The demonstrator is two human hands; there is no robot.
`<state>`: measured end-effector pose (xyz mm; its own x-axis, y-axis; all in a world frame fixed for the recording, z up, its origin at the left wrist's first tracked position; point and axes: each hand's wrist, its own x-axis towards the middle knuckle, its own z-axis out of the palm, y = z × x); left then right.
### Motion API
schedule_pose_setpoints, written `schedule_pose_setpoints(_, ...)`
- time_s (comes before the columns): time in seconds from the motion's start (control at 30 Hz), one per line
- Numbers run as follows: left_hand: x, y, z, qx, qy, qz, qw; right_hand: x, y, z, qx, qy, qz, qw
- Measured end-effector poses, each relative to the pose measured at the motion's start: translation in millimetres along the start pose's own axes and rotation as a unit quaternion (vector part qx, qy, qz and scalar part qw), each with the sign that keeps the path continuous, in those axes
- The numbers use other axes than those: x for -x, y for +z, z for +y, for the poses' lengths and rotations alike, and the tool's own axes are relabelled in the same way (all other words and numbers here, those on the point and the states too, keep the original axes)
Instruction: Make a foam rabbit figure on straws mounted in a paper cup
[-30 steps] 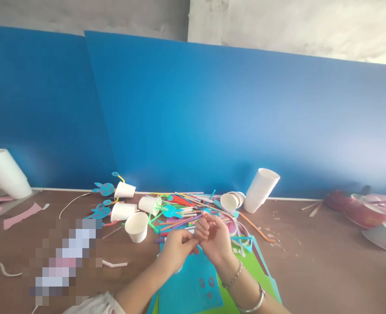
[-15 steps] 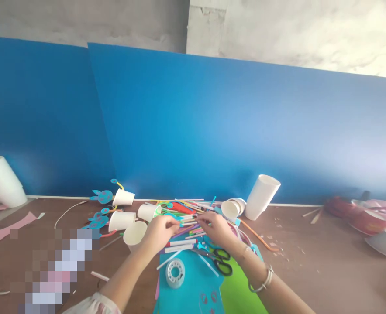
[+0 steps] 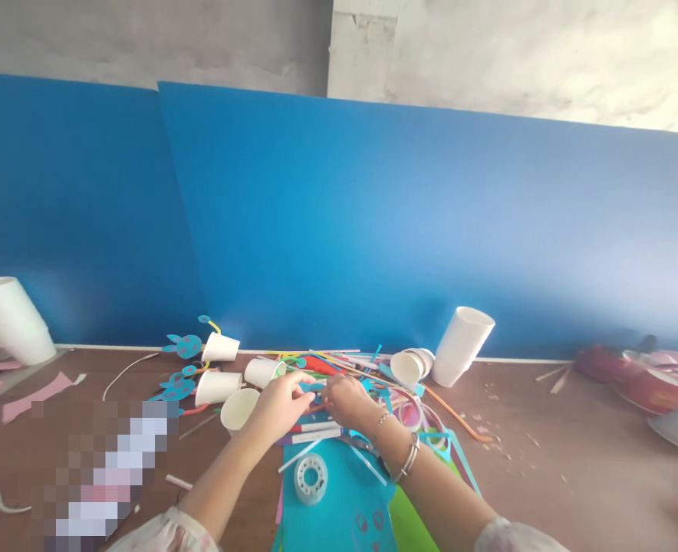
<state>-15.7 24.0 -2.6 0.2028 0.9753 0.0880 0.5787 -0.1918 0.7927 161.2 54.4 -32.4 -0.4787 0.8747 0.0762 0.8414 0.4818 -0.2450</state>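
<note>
Above the pile of coloured straws and paper scraps, my left hand (image 3: 284, 402) pinches its thumb and fingers close to a small blue piece (image 3: 317, 388). What lies right between those fingertips is too small to make out. My right hand (image 3: 347, 400) is close beside it, its fingers curled together and their tips mostly hidden. Below the hands lie capped markers (image 3: 316, 437) and a roll of clear tape (image 3: 311, 479) on blue paper (image 3: 339, 502). Scissors (image 3: 357, 441) are largely covered by my right forearm.
White paper cups (image 3: 240, 410) and blue paper animal cutouts (image 3: 182, 346) lie to the left. A tall cup stack (image 3: 463, 346) leans at the blue panel (image 3: 327, 230). Right of the hands are ribbon rolls (image 3: 431, 425) and an orange pipe cleaner (image 3: 459, 418).
My right hand has moved left, close to my left hand, its forearm now covering most of the scissors. The ribbon rolls show more. My left hand has barely moved.
</note>
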Motion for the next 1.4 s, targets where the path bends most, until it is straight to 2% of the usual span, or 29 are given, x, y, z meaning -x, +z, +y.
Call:
schedule_pose_setpoints(0.1,-0.3,-6.8,4.6,0.031,0.026,0.020,0.999,9.5,-7.0,5.6,-0.026,0.014,0.038,0.999)
schedule_pose_setpoints(0.2,-1.2,-13.0,12.0,0.052,0.040,0.093,0.994,22.0,-20.1,10.9,-0.074,0.034,0.078,0.994)
schedule_pose_setpoints(0.27,-1.7,-13.9,18.3,0.090,0.022,0.142,0.986,30.2,-28.6,11.1,-0.116,0.029,0.086,0.989)
schedule_pose_setpoints(0.3,-1.8,-12.9,21.6,0.125,0.009,0.147,0.981,33.6,-31.8,10.0,-0.142,0.021,0.085,0.986)
schedule_pose_setpoints(0.33,-1.8,-11.0,24.8,0.168,-0.003,0.132,0.977,36.5,-33.9,8.1,-0.182,0.011,0.083,0.980)
schedule_pose_setpoints(0.47,-1.2,1.7,32.6,0.312,-0.030,-0.003,0.950,41.3,-33.2,2.8,-0.364,-0.019,0.063,0.929)
schedule_pose_setpoints(0.53,-1.6,7.1,31.5,0.352,-0.042,-0.011,0.935,40.5,-29.8,6.8,-0.335,-0.014,0.069,0.939)
schedule_pose_setpoints(0.6,-2.9,9.8,27.5,0.385,-0.057,0.016,0.921,38.8,-25.4,15.8,-0.243,0.014,0.099,0.965)
schedule_pose_setpoints(0.67,-4.7,10.3,22.7,0.401,-0.068,0.037,0.913,37.3,-19.9,26.2,-0.168,0.051,0.123,0.977)
schedule_pose_setpoints(0.8,-6.5,9.8,16.5,0.412,-0.089,0.022,0.906,35.1,-8.2,36.7,-0.091,0.078,0.098,0.988)
schedule_pose_setpoints(0.97,-3.8,9.7,15.8,0.417,-0.112,0.011,0.902,31.2,-3.1,33.5,-0.031,0.087,0.068,0.993)
schedule_pose_setpoints(1.17,-1.8,9.0,16.1,0.427,-0.110,0.017,0.897,30.0,-4.2,32.3,-0.040,0.068,0.064,0.995)
schedule_pose_setpoints(1.4,-6.6,9.0,11.5,0.464,-0.075,0.068,0.880,36.7,-22.9,39.3,-0.198,0.039,0.074,0.977)
